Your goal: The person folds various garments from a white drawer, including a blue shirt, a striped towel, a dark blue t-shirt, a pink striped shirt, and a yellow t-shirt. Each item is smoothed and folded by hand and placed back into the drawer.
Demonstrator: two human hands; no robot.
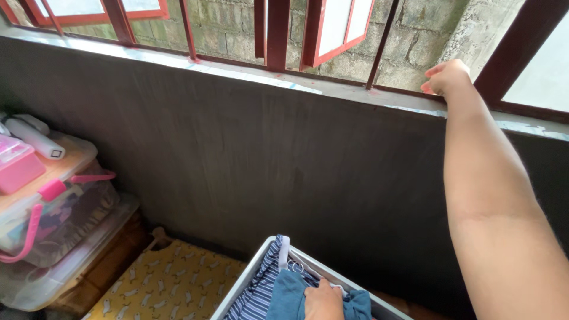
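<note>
My right hand [446, 77] reaches up to the window sill [332, 89] at the upper right, fingers curled by the dark red window frame [510, 59]; whether it grips anything I cannot tell. My left hand [323, 301] is low in the bottom middle, closed on a blue cloth [288, 296] that lies in a grey basket [249, 278]. A striped blue and white cloth [261, 290] lies beside it in the same basket, with a white hanger part [284, 246] near the rim.
A dark wall [267, 166] runs below the sill. At the left stand stacked clear plastic boxes [59, 231] with pink handles, a pink case [18, 166] and a white tube on top. A yellow patterned mat [166, 284] covers the floor.
</note>
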